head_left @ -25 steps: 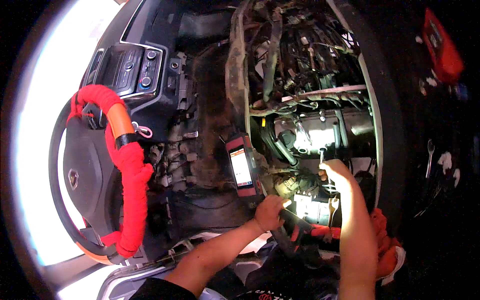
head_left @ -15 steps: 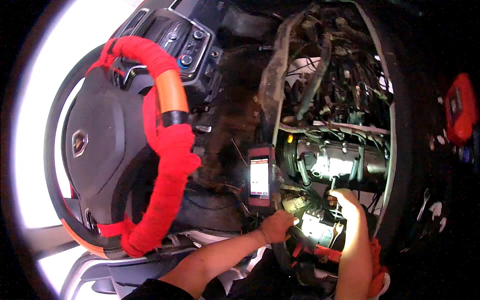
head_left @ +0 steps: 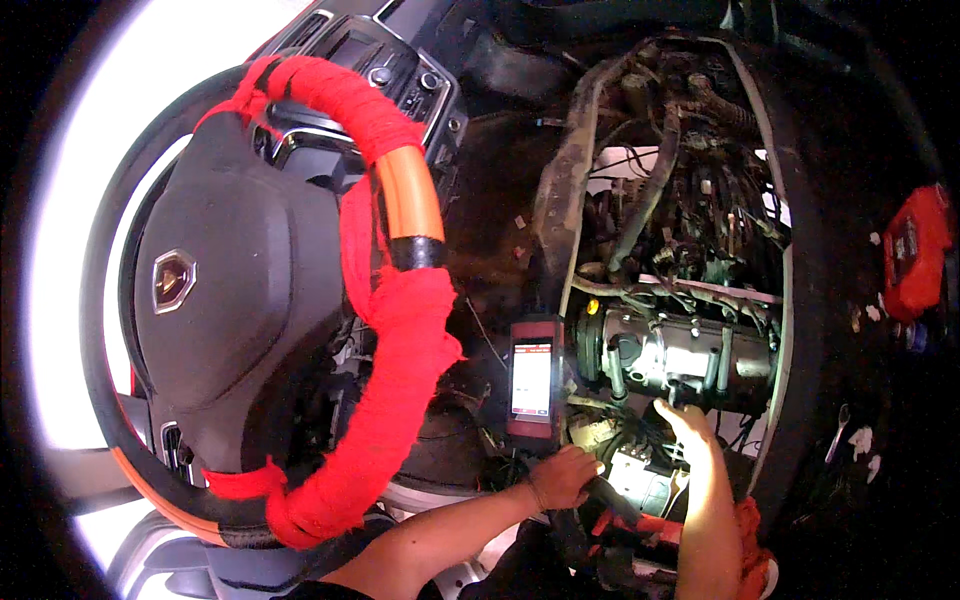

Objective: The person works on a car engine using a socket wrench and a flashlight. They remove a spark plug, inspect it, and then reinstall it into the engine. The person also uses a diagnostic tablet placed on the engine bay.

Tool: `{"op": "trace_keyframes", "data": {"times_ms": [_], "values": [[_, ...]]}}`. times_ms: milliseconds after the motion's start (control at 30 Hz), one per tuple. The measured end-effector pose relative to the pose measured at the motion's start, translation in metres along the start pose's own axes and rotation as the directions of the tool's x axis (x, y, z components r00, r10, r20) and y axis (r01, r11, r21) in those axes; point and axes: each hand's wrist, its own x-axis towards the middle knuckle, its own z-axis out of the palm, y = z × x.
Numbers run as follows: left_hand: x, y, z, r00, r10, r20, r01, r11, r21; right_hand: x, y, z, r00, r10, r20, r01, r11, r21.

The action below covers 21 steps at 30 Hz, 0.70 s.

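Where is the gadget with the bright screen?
In the head view, the gadget is just right of the middle, slightly above the left hand, between the red-wrapped steering wheel and the shiny engine part.

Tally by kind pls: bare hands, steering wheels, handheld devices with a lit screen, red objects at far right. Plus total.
Bare hands: 2 (left hand, right hand)
Steering wheel: 1
Handheld device with lit screen: 1
Red object at far right: 1
Total: 5
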Motion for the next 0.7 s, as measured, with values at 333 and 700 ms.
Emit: {"op": "trace_keyframes", "data": {"times_ms": [333, 700], "values": [[0.000, -0.002, 0.003, 0.981, -0.104, 0.163, 0.084, 0.988, 0.126, 0.007, 0.009, 0.003, 0.997, -0.069, -0.025, 0.072, 0.989, 0.131], [-0.001, -0.004, 0.009, 0.992, -0.099, 0.073, 0.093, 0.991, 0.092, 0.014, 0.010, 0.009, 0.996, -0.006, -0.086, 0.007, 1.000, 0.017]]}}
